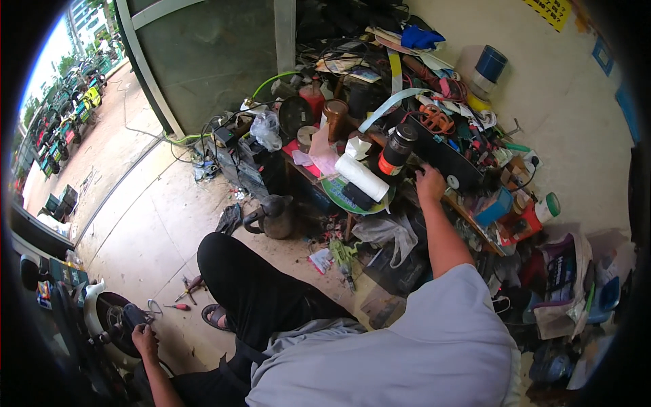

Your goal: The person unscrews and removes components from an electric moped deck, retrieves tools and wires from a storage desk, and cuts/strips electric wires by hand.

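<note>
My right hand (430, 183) reaches into the clutter on a low table, between a dark jar with an orange label (395, 152) and a black open toolbox (441, 150). Its fingers look apart, and nothing shows in them; the fingertips are partly lost among dark items. Down at the lower left, my left hand (145, 339) is closed on a dark grey part (135, 317) beside a wheel (112, 319). What kind of part it is, I cannot make out. Left of the jar lies a white roll (361, 178) on a round green board (333, 192).
Pliers (189, 287) and a red screwdriver (178, 307) lie on the floor near my sandalled foot. A dark kettle (274, 217) stands before the table. A green glue gun-like tool (344, 260) and a grey plastic bag (390, 234) lie close by. Parked scooters (71, 125) line up outside the doorway.
</note>
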The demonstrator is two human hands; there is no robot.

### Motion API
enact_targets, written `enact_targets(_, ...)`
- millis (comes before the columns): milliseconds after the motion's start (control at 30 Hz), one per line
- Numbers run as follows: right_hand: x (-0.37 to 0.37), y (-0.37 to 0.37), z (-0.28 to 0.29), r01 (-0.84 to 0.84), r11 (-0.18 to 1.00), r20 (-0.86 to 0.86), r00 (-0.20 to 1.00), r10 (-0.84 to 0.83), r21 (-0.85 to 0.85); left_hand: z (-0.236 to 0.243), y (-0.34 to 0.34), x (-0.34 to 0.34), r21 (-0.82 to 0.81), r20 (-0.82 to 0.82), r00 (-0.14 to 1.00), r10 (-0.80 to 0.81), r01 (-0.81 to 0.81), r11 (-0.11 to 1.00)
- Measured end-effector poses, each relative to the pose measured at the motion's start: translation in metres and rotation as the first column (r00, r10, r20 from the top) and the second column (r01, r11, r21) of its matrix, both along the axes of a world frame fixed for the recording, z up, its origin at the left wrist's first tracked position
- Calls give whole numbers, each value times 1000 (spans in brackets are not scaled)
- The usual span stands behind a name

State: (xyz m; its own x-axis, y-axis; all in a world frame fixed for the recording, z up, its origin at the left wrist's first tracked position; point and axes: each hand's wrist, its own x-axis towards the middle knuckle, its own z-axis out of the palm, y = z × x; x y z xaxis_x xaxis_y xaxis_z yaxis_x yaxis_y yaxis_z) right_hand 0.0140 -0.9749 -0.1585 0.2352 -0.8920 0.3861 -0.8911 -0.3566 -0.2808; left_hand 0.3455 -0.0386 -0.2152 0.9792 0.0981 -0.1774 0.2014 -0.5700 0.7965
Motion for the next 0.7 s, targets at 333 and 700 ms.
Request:
enact_targets(333,-8,-19,-12,57,996,60,997,-53,-74,21,-23,-16,123,62,995,-71,63,990)
enact_targets(700,-92,26,-8,21,999,591,806,-40,40,17,-19,-18,207,148,975,-167,134,969)
